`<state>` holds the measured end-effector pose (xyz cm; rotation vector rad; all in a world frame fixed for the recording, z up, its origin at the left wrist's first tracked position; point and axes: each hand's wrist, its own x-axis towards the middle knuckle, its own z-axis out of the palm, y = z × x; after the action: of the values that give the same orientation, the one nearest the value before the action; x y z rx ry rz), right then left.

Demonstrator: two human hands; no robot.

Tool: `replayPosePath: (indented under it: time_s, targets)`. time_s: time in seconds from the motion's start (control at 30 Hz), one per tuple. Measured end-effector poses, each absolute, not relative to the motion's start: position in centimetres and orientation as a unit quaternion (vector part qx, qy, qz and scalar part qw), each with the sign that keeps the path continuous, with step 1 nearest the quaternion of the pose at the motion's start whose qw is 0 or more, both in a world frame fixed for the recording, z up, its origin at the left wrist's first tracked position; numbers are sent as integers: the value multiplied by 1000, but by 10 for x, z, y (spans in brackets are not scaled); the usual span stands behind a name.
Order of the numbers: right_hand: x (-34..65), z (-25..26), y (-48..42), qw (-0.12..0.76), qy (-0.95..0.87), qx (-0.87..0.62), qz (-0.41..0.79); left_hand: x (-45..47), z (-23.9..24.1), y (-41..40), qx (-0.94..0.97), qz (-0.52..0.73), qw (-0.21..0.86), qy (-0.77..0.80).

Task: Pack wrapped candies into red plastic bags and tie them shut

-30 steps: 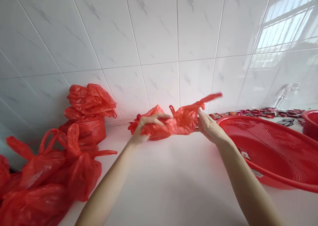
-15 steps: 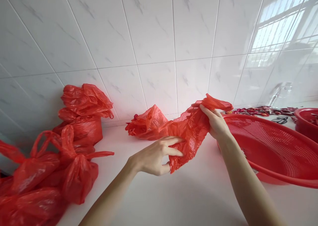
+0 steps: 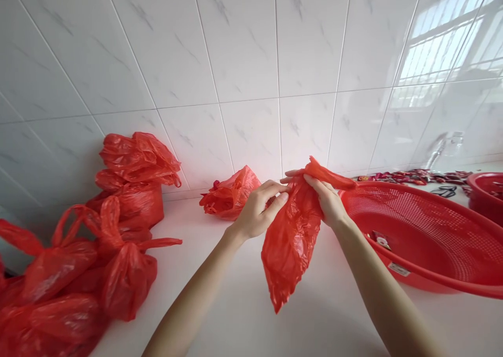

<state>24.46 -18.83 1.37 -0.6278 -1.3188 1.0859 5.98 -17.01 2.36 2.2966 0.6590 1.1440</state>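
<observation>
A thin red plastic bag (image 3: 293, 242) hangs from my two hands above the white counter, its pointed bottom corner drooping toward me. My left hand (image 3: 261, 205) pinches the bag's upper left edge between thumb and fingers. On the other side, my right hand (image 3: 324, 197) grips the upper part, with the thumb in front and fingers behind the film. A twisted handle of the bag sticks out to the right over that hand. Behind my left hand, a crumpled red bag (image 3: 231, 192) lies against the wall.
Filled, knotted red bags (image 3: 126, 283) are heaped at the left. A red perforated basket (image 3: 432, 273) stands at the right with a small packet (image 3: 381, 240) inside. Beyond it are scattered small packets (image 3: 416, 177), a black cord (image 3: 444, 191) and another red container (image 3: 483, 194).
My left hand has moved up and right to the bag's top, close to my right hand. The bag now hangs down instead of stretching sideways.
</observation>
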Motion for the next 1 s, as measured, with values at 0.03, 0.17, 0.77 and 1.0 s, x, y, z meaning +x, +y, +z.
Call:
replayPosePath:
  time_s: [0.03,0.17,0.77,1.0]
  targets:
    - [243,13,-188,616,-577,-277,458,60,24,-170,839,415,247,249]
    - [237,11,-187,632,-615,-317,350,58,27,-175,826,385,315,267]
    - [243,4,-181,670,-610,-401,135,61,3,-190,646,135,662,355]
    - [245,2,-177,685,-585,-419,112,77,-31,-188,672,36,677,298]
